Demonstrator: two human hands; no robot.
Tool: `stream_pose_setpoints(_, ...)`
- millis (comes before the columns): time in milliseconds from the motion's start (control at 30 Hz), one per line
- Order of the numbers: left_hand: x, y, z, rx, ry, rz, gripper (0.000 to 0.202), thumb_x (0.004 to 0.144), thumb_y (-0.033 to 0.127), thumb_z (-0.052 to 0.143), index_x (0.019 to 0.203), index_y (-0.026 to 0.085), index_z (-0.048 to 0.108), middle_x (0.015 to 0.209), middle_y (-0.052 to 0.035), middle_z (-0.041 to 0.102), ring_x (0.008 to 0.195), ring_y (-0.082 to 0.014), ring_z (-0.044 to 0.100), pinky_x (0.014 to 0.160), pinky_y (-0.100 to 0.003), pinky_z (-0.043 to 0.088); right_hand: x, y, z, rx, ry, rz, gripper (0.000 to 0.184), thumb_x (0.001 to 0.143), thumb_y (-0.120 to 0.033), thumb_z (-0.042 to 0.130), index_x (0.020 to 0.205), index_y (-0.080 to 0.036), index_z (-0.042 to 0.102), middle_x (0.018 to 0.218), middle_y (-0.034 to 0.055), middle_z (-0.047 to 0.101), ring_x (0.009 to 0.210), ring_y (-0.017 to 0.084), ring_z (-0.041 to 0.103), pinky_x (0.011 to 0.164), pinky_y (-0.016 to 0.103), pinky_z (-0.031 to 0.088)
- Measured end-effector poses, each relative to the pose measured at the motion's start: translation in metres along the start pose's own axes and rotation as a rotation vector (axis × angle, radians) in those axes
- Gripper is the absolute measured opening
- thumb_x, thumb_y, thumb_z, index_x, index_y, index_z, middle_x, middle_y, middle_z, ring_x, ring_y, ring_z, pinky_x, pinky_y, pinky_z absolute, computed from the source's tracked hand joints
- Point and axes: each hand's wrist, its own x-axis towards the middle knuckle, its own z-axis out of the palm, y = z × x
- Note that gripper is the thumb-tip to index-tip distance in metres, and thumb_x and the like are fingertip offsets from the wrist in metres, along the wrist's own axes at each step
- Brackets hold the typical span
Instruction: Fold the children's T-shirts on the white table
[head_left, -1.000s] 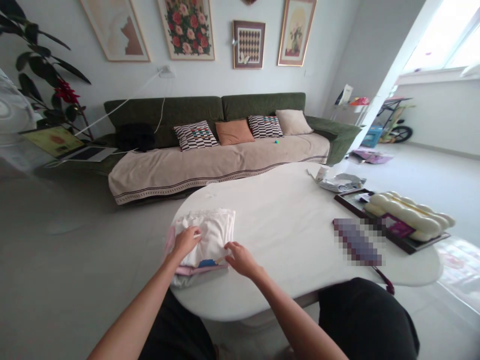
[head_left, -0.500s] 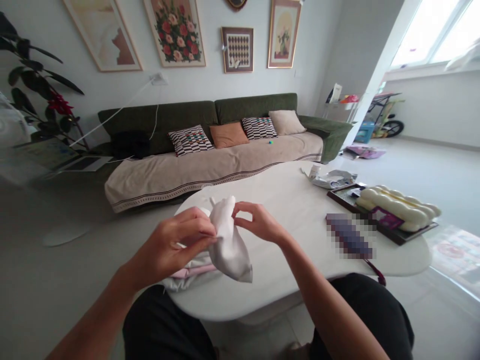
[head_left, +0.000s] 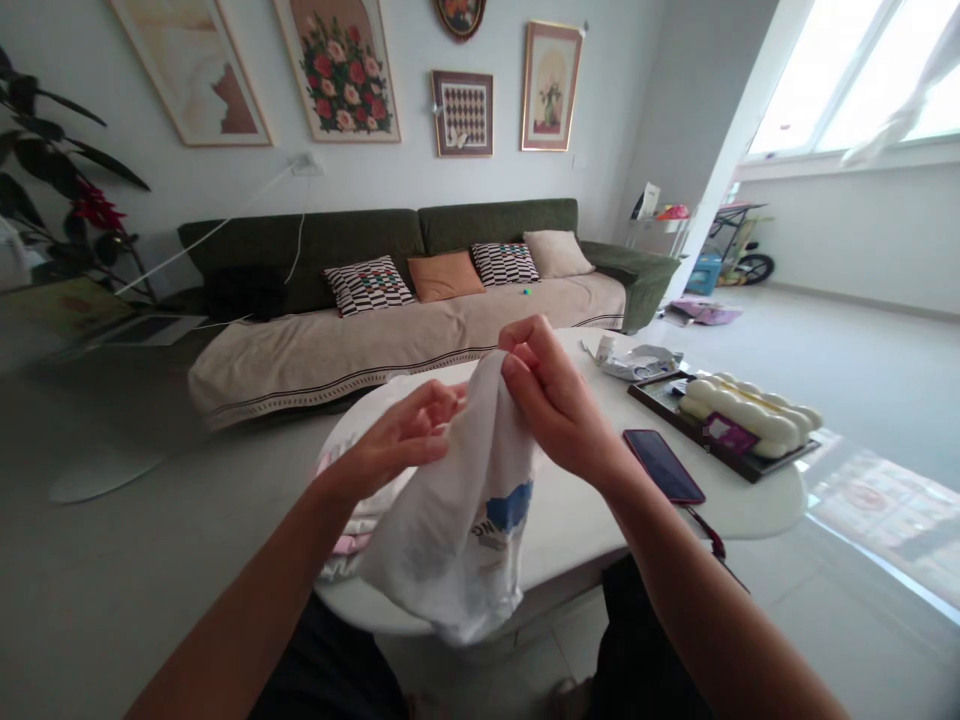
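A white cloth point(head_left: 442, 530) with a blue print and dark lettering hangs in loose folds over the table's near edge. My right hand point(head_left: 551, 400) is closed on its top, thumb and fingers pinching a gathered part. Left of that, my left hand point(head_left: 416, 430) is beside the cloth, fingers bent, with a gap between thumb and fingers; some fingertips go behind the fabric. Under my left hand, a stack of folded white and pink cloth point(head_left: 351, 543) lies on the white table point(head_left: 577, 520), partly hidden by the hanging cloth.
A phone point(head_left: 664, 466) with a wrist strap lies right of my hands. Behind it, a dark tray point(head_left: 750, 465) holds a cream, lumpy object point(head_left: 750, 412). A crumpled silvery packet point(head_left: 645, 362) sits farther back. Across the table stands a green sofa point(head_left: 360, 230) with several cushions.
The cloth has opened out from a small bundle and hangs lower, its blue print showing. My right hand has moved up and grips the top; my left hand's pinch has loosened.
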Motion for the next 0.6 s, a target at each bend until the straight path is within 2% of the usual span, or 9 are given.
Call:
stream_pose_setpoints(67, 0.005, -0.011, 0.01, -0.03, -0.052, -0.084, 0.039, 0.071, 0.048, 0.057, 0.096, 0.018, 0.054, 0.087, -0.0049, 0.06, 0.083, -0.019, 0.057, 0.07, -0.03, 0.045, 0.003, -0.002, -0.005, -0.037, -0.023, -0.043, 0.006, 0.087, -0.021, 0.037, 0.088, -0.021, 0.042, 0.069, -0.0051, 0.044, 0.06, 0.008, 0.043, 0.058, 0.021, 0.033)
stream_pose_setpoints(133, 0.01, -0.023, 0.009, 0.046, -0.075, -0.147, 0.041, 0.07, 0.048, 0.057, 0.095, 0.015, 0.056, 0.076, -0.0033, 0.06, 0.073, -0.0174, 0.056, 0.063, -0.026, 0.045, 0.006, 0.006, -0.016, -0.102, 0.016, -0.046, 0.006, 0.086, -0.021, 0.039, 0.088, -0.02, 0.044, 0.069, -0.0049, 0.045, 0.06, 0.008, 0.042, 0.056, 0.02, 0.032)
stream_pose_setpoints(200, 0.012, -0.03, -0.002, 0.176, -0.074, -0.195, 0.039, 0.069, 0.048, 0.057, 0.087, 0.013, 0.059, 0.068, -0.0011, 0.058, 0.065, -0.0151, 0.054, 0.056, -0.024, 0.042, 0.01, 0.017, -0.035, -0.18, 0.049, -0.018, 0.008, 0.085, -0.024, 0.042, 0.088, -0.019, 0.047, 0.068, -0.0049, 0.046, 0.059, 0.007, 0.041, 0.054, 0.019, 0.03)
stream_pose_setpoints(267, 0.012, -0.03, -0.021, 0.319, -0.055, -0.23, 0.035, 0.069, 0.047, 0.057, 0.077, 0.013, 0.06, 0.062, 0.0014, 0.055, 0.058, -0.0123, 0.05, 0.052, -0.021, 0.039, 0.011, 0.028, -0.058, -0.262, 0.018, 0.014, 0.012, 0.083, -0.027, 0.047, 0.088, -0.017, 0.051, 0.067, -0.0045, 0.048, 0.058, 0.007, 0.041, 0.053, 0.019, 0.03)
stream_pose_setpoints(367, 0.008, -0.014, -0.049, 0.521, 0.038, -0.235, 0.03, 0.069, 0.043, 0.058, 0.07, 0.014, 0.06, 0.059, 0.0035, 0.053, 0.055, -0.0096, 0.047, 0.05, -0.018, 0.036, 0.005, 0.036, -0.091, -0.379, -0.14, 0.074, 0.027, 0.079, -0.034, 0.053, 0.099, -0.016, 0.055, 0.068, -0.0034, 0.051, 0.058, 0.008, 0.044, 0.052, 0.02, 0.032)
stream_pose_setpoints(467, -0.001, 0.011, -0.063, 0.658, 0.2, -0.141, 0.023, 0.069, 0.038, 0.061, 0.074, 0.015, 0.062, 0.065, 0.0029, 0.057, 0.061, -0.0103, 0.05, 0.053, -0.017, 0.036, -0.007, 0.038, -0.112, -0.492, -0.383, 0.137, 0.04, 0.076, -0.041, 0.055, 0.11, -0.019, 0.055, 0.073, -0.0012, 0.057, 0.064, 0.012, 0.05, 0.057, 0.023, 0.037)
stream_pose_setpoints(533, -0.009, 0.028, -0.063, 0.684, 0.279, -0.04, 0.018, 0.069, 0.033, 0.063, 0.077, 0.017, 0.062, 0.069, 0.0029, 0.058, 0.064, -0.0101, 0.051, 0.056, -0.017, 0.037, -0.018, 0.039, -0.119, -0.554, -0.542, 0.139, 0.034, 0.074, -0.043, 0.056, 0.101, -0.022, 0.06, 0.076, 0.0005, 0.06, 0.069, 0.015, 0.054, 0.061, 0.025, 0.041)
stream_pose_setpoints(600, -0.017, 0.042, -0.061, 0.647, 0.339, 0.036, 0.014, 0.067, 0.029, 0.064, 0.075, 0.017, 0.062, 0.068, 0.0036, 0.057, 0.063, -0.0088, 0.05, 0.055, -0.016, 0.037, -0.027, 0.037, -0.124, -0.572, -0.644, 0.126, 0.023, 0.074, -0.041, 0.057, 0.085, -0.022, 0.063, 0.076, 0.001, 0.06, 0.07, 0.015, 0.055, 0.062, 0.026, 0.042)
